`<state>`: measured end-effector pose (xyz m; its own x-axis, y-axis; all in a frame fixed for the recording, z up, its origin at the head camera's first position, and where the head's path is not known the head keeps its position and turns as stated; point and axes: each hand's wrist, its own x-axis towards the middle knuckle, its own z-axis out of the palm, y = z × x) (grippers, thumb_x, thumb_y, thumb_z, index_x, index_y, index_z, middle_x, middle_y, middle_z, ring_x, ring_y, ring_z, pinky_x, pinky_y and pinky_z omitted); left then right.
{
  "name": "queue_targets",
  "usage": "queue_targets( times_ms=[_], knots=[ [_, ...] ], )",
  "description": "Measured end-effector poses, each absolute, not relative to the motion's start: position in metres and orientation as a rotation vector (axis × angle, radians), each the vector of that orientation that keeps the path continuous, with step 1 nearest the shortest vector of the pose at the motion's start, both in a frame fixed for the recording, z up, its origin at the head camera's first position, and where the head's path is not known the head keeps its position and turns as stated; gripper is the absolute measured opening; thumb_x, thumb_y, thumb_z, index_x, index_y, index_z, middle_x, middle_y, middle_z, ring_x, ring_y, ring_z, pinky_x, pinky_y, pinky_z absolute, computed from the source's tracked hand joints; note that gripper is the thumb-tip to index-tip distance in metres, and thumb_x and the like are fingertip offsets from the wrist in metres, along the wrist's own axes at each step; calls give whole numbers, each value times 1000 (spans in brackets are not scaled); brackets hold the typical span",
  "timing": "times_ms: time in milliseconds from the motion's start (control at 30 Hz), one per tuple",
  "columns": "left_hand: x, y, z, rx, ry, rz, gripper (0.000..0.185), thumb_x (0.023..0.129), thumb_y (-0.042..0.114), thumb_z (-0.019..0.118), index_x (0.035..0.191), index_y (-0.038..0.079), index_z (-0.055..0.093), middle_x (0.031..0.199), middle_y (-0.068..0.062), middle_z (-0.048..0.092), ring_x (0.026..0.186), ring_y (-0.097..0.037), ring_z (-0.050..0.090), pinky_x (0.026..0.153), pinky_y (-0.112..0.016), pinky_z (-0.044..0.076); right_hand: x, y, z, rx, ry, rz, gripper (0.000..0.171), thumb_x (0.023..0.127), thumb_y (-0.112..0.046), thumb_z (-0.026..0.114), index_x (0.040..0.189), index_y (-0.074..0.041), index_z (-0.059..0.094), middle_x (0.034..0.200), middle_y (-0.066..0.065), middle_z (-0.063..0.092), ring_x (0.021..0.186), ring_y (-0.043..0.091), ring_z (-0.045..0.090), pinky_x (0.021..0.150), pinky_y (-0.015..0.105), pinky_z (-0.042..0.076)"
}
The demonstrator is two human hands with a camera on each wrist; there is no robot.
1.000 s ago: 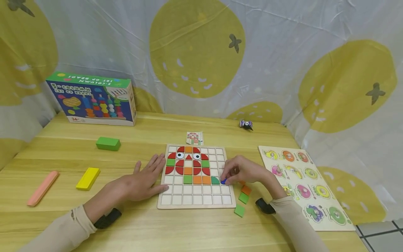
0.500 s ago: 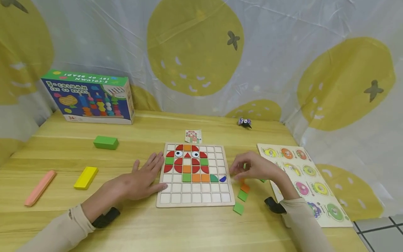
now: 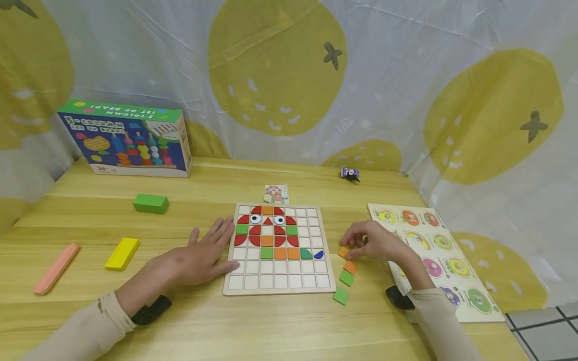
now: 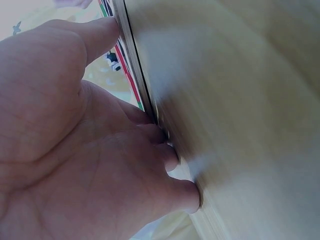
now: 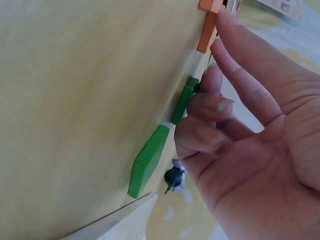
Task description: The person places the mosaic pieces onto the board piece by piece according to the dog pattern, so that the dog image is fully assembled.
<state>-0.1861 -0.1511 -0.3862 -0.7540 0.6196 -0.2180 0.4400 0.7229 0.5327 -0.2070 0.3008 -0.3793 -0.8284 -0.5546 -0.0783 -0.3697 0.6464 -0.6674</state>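
Observation:
A wooden grid board (image 3: 280,282) lies mid-table, with red, orange and green tiles, two eye pieces and a blue half-round piece (image 3: 318,254) in its cells. Along its left edge rests my left hand (image 3: 200,261), fingers straight, thumb on the frame; the left wrist view shows the fingertips on the tabletop (image 4: 260,125). Right of the board, the thumb and index finger of my right hand (image 3: 372,242) pinch an orange square tile (image 3: 344,251) at the table surface. Two green tiles (image 5: 149,162) near that hand show in the right wrist view; the hand hides them from the head view.
Below the right hand lie another orange tile (image 3: 349,267) and green tiles (image 3: 346,278). A fruit puzzle board (image 3: 433,281) is at right, a picture card (image 3: 276,194) behind the grid. Left stand a bead-set box (image 3: 126,145), green block (image 3: 151,203), yellow block (image 3: 122,254) and pink stick (image 3: 56,269).
My right hand let go of the blue half-round piece in its cell, moved right off the board and took hold of an orange tile. My left hand stayed at the board's edge.

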Motion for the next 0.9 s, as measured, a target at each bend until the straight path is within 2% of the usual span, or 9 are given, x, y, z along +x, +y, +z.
queue_targets(
  times_ms=[167,300,400,567,900],
  knots=[
    [-187,-151,-388,817,2545,650,98,109,53,59,169,-9,12,178,-29,0,164,-51,-2,117,-85,-4,-205,298,-377,-743,2591,-943,19,86,-7,91,103,-6,81,89,5,68,75,12,55,67,25,48],
    [-191,-154,-400,837,2545,679,102,107,62,55,170,-6,11,179,-26,-2,165,-48,-4,118,-84,-5,-205,302,-376,-742,2641,-945,22,86,-9,92,105,-6,81,88,3,68,73,12,55,66,25,48],
    [-194,-156,-407,852,2546,694,105,106,67,52,171,-3,10,180,-23,-3,165,-46,-4,118,-84,-6,-205,308,-375,-687,2714,-941,27,85,-8,93,108,-4,80,88,3,69,74,12,57,66,26,50],
    [-195,-156,-408,838,2554,670,105,106,68,52,171,-3,9,180,-22,-3,166,-45,-5,119,-83,-5,-209,316,-378,-589,2768,-905,31,84,-7,93,112,0,79,91,6,71,77,13,59,69,27,51],
    [-185,-148,-383,803,2540,634,96,110,50,59,169,-9,12,178,-29,0,164,-51,-2,117,-85,-3,-213,318,-380,-541,2814,-826,20,87,-10,91,100,-2,78,83,-1,68,74,14,57,68,26,50]
  ],
)
